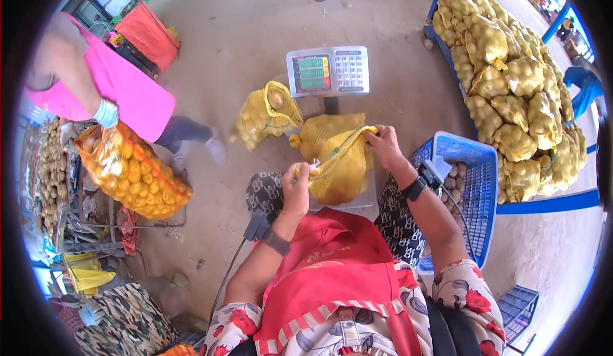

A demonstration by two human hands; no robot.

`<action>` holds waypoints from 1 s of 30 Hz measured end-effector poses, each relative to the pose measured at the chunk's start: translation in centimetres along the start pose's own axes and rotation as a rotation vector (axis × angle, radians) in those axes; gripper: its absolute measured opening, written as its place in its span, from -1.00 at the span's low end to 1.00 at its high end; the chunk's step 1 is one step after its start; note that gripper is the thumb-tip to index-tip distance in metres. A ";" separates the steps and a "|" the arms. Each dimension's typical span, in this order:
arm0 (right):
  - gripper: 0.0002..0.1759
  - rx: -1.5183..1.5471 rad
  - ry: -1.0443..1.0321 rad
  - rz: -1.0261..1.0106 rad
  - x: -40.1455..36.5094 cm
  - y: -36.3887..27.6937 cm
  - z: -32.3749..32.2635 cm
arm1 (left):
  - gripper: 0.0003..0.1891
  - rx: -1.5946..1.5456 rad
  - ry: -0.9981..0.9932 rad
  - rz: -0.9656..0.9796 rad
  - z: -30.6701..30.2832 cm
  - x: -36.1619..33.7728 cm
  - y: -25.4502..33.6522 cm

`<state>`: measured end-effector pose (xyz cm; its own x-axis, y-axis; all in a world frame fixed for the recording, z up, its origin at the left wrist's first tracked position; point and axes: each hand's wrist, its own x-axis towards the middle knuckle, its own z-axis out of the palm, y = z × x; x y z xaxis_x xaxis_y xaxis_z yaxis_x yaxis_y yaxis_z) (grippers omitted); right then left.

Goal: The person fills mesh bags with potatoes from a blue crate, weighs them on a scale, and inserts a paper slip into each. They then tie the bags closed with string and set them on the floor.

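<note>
A yellow mesh bag [338, 180] sits in front of me on the platform of a scale, its mouth drawn out sideways between my hands. My left hand [296, 189] pinches the near left end of the rim, where a small pale bit shows at the fingers. At the far right end, my right hand [383, 144] grips the rim with its greenish drawstring. The bag bulges at the bottom; its contents are hard to make out. Just beyond it stands the scale's display [329, 72] with keypad. Another yellow mesh bag [268, 112], its mouth open on potatoes, stands left of the display.
A blue crate [469, 196] with potatoes stands by my right arm. Filled yellow bags [511, 94] are piled on a blue-framed rack at right. On the left, a person in a pink apron [128, 78] carries a large orange mesh bag [137, 177] of potatoes.
</note>
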<state>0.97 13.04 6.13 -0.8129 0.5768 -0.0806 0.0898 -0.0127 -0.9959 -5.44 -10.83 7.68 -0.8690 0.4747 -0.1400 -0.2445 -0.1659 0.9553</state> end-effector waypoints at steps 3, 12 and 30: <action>-0.80 0.047 0.090 0.003 -0.1 0.0 0.4 | -0.81 0.113 -0.055 0.044 0.6 -0.6 1.3; -0.79 0.110 0.158 -0.040 1.4 -1.6 1.7 | -0.78 0.254 -0.200 -0.290 1.0 -1.3 -1.2; -0.54 -0.754 -0.041 -0.703 -2.8 -1.6 1.9 | -0.79 0.014 -0.119 -0.290 1.0 2.6 0.4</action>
<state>2.01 9.87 7.91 -0.8391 0.2269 0.4944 -0.0875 0.8407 -0.5344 -7.33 -8.77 7.97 -0.7074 0.5984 -0.3763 -0.4680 0.0026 0.8837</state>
